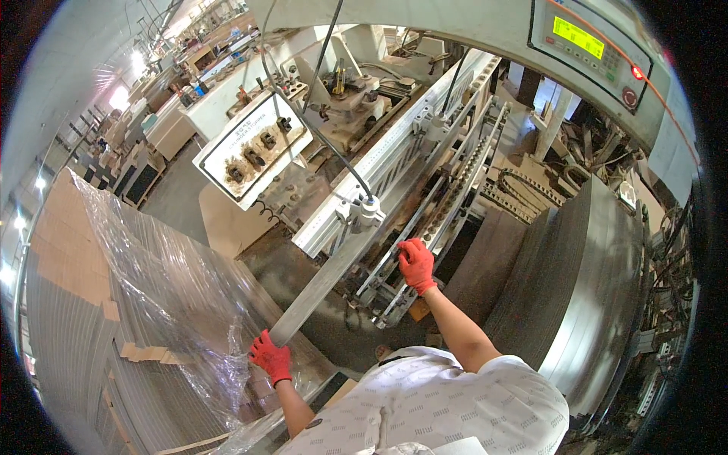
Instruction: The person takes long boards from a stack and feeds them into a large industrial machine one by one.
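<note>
Metal strip [322, 284]: long, flat, grey, slanting from the machine's ruled rail [394, 155] down to the plastic-wrapped stack [152, 303]. Left hand [271, 356], red-gloved, clenched round its lower end, forearm raised. Right hand [416, 264], red-gloved, arm outstretched, fingers curled over the machine's perforated guide bar [447, 205].

Single view, head-worn fisheye camera, the left one of a side-by-side pair. It looks steeply down and forward over the person's chest onto the machine frame [394, 159]. The frame fills the centre at close range, within arm's reach. The control panel [588, 42] sits above the frame near the upper rim. Straight edges bow toward the rim; corners are black.
</note>
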The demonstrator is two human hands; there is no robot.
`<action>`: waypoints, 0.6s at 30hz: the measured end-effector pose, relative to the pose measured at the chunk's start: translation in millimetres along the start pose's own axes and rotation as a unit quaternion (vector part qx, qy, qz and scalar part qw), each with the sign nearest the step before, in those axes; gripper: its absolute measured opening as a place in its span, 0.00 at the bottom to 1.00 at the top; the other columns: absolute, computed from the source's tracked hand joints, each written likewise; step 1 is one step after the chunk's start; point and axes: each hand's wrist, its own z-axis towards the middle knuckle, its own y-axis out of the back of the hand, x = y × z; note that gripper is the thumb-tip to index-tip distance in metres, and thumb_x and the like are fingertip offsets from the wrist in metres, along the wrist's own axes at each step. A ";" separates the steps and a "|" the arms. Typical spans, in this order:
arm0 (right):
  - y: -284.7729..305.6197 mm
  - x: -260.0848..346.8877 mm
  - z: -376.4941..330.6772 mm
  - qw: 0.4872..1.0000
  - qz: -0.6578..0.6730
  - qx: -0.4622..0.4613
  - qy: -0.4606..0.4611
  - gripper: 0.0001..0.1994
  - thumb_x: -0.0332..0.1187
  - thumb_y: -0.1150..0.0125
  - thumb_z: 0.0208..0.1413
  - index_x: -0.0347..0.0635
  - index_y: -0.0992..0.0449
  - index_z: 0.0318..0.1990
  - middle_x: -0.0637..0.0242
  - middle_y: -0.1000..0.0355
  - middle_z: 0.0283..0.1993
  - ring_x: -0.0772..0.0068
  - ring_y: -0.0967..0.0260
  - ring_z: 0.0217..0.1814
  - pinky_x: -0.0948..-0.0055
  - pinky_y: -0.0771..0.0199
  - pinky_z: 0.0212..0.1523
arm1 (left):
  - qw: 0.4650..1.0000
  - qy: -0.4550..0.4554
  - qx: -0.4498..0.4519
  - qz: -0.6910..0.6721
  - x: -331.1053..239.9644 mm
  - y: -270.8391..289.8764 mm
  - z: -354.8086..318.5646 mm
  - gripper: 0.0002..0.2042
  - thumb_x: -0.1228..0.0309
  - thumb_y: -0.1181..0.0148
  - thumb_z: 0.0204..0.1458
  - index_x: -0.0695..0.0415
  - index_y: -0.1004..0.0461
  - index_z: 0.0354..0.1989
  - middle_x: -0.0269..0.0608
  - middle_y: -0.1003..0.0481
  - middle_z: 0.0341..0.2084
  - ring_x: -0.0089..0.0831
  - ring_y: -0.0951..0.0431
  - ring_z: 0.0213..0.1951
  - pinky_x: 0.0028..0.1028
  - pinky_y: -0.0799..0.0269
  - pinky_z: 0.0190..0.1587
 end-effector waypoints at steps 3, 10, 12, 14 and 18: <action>1.2 0.3 0.0 1.000 0.022 0.003 -0.019 0.10 0.25 0.38 0.47 0.45 0.23 0.39 0.62 0.29 0.36 0.54 0.28 0.36 0.62 0.28 0.36 | 0.999 0.004 0.009 0.042 -5.1 4.1 1.1 0.32 0.62 0.28 0.37 0.44 0.34 0.55 0.42 0.30 0.50 0.46 0.32 0.56 0.58 0.44 0.61; 1.2 -0.5 -1.7 1.000 0.021 -0.001 -0.002 0.11 0.24 0.38 0.44 0.45 0.24 0.38 0.62 0.31 0.34 0.56 0.28 0.35 0.62 0.28 0.35 | 0.993 -0.121 0.004 0.008 -37.9 -2.8 19.8 0.34 0.59 0.30 0.37 0.48 0.35 0.57 0.42 0.29 0.50 0.45 0.31 0.55 0.56 0.48 0.63; 2.1 -0.6 -1.5 1.000 0.012 0.010 -0.006 0.11 0.25 0.38 0.45 0.45 0.24 0.38 0.63 0.30 0.34 0.56 0.28 0.36 0.61 0.28 0.35 | 0.989 -0.148 0.002 -0.003 -51.2 -5.3 25.4 0.35 0.59 0.31 0.38 0.50 0.35 0.58 0.43 0.29 0.50 0.45 0.30 0.55 0.54 0.46 0.62; 2.4 1.2 -1.1 1.000 0.003 0.019 -0.009 0.11 0.25 0.38 0.45 0.46 0.24 0.39 0.63 0.30 0.35 0.56 0.28 0.36 0.61 0.28 0.36 | 0.981 -0.185 -0.006 -0.057 -63.3 -5.7 29.4 0.34 0.60 0.33 0.38 0.52 0.35 0.58 0.44 0.28 0.49 0.45 0.30 0.54 0.50 0.43 0.60; -4.8 12.0 -3.4 0.999 -0.006 0.011 -0.053 0.08 0.28 0.38 0.48 0.46 0.23 0.38 0.63 0.28 0.35 0.55 0.28 0.37 0.61 0.28 0.38 | 0.983 -0.172 0.020 -0.052 -78.8 -3.6 33.6 0.34 0.60 0.33 0.38 0.52 0.35 0.58 0.45 0.28 0.50 0.46 0.29 0.54 0.48 0.40 0.58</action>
